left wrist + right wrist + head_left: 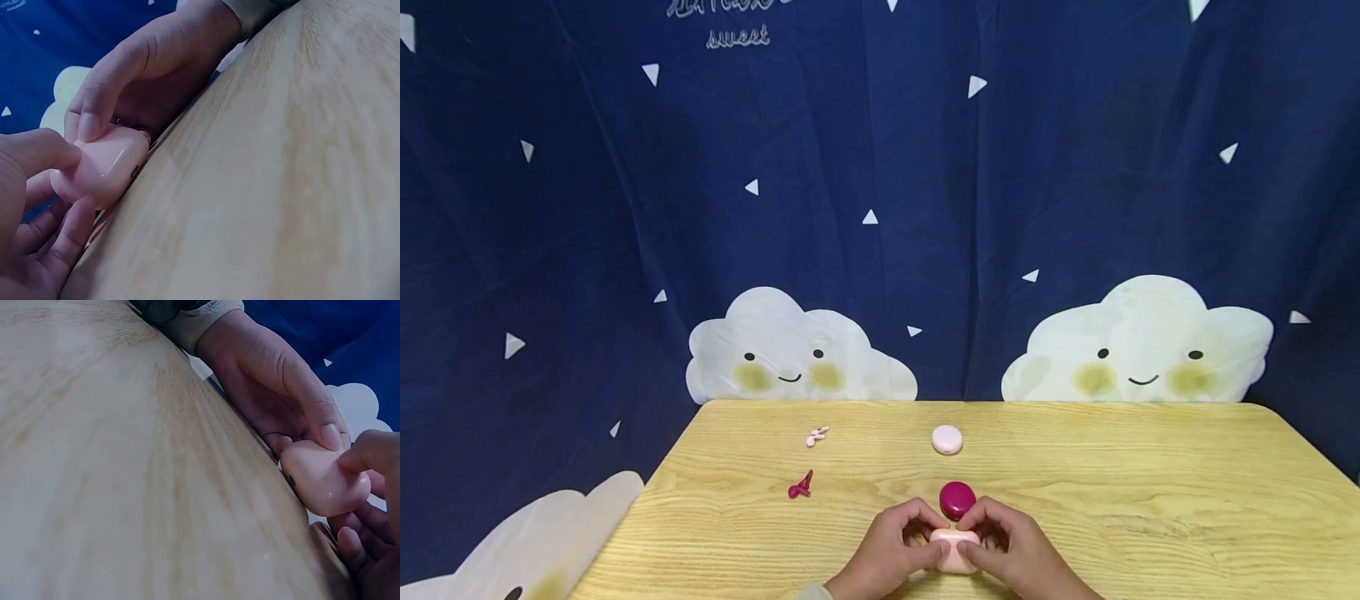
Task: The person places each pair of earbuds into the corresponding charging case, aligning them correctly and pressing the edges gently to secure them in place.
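Both hands hold a glossy pink earbud case (955, 560) low over the near side of the table. My left hand (887, 546) grips its left end, thumb on the near face and fingers around the far side. From the right, my right hand (1022, 550) grips it the same way. In the left wrist view the case (106, 164) shows a small dark port on its edge, close to the wood. The right wrist view shows the case (322, 478) with both thumbs on its broad face. Just beyond the fingers lies a round magenta case (957, 499).
A pale pink round case (947, 439) lies farther back on the wooden table (1150, 500). Toward the left are a pair of pale pink earbuds (816, 437) and a pair of magenta earbuds (801, 487). A dark blue curtain (850, 167) with clouds hangs behind the table.
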A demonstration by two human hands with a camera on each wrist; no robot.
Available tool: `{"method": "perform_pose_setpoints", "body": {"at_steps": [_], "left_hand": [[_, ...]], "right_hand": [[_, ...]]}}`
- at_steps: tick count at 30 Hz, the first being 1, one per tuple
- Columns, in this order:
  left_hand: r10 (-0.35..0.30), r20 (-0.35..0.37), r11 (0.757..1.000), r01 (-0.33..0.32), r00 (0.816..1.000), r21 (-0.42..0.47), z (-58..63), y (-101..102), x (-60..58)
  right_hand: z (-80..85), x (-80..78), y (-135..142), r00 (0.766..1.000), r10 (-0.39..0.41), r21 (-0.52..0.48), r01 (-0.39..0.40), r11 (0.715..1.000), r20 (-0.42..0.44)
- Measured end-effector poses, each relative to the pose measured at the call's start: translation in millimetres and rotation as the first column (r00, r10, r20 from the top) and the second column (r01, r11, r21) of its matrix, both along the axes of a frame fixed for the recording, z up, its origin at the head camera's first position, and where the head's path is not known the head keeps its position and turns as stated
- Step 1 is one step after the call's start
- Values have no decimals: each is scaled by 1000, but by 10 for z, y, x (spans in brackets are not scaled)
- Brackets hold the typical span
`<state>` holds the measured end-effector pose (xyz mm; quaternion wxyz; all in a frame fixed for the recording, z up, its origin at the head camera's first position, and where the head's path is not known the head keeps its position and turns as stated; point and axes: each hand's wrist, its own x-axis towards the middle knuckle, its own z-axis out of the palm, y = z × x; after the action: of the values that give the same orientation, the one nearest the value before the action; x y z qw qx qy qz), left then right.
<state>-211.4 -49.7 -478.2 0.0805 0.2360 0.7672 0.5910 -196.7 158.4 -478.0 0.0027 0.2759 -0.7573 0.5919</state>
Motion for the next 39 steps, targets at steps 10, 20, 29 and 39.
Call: {"method": "perform_pose_setpoints", "body": {"at_steps": [10, 20, 29, 39], "left_hand": [[-38, -146, 997, 28, 989, -68, 43, -5, 28], [-56, -190, 996, 42, 980, -75, 308, 3, 175], [-65, -180, 996, 52, 982, -76, 364, 0, 199], [-43, -223, 994, 20, 974, -103, 78, 14, 56]], "right_hand": [[23, 8, 5, 1000, 6, 33, -7, 999, 27], [4, -7, 2, 998, 36, 19, -35, 999, -60], [-11, -34, 9, 1000, 11, 63, -11, 998, 9], [-14, -34, 7, 999, 1, 73, 2, 997, -43]]}}
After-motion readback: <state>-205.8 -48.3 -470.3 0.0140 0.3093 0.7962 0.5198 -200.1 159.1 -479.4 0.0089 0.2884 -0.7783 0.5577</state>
